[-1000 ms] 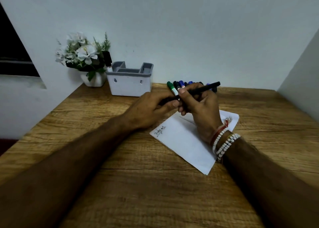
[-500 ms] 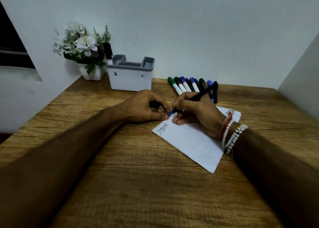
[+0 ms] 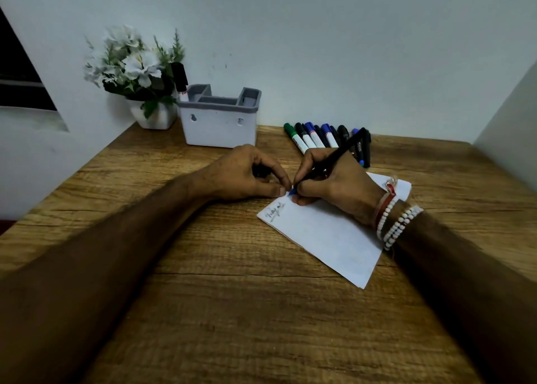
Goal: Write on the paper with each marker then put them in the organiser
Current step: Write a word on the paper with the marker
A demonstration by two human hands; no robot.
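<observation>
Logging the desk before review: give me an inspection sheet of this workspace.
Surface: wooden table, grain showing.
Job's things: paper with one scribble; blue-tipped marker, uncapped, tip at the paper; row of markers by the wall; organiser with a standing marker at its left end.
Clutter: flower pot beside the organiser.
Grippers: right hand holds the blue-tipped marker; left hand curled round a dark cap, it seems.
Cables: nothing seen.
Surroundings: white wall; dark window at left.

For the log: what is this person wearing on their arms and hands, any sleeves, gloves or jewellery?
No sleeves or gloves; both forearms are bare. The left hand and wrist wear nothing. The right hand has no rings in view; its wrist wears a red thread band and two bracelets of small white beads.
</observation>
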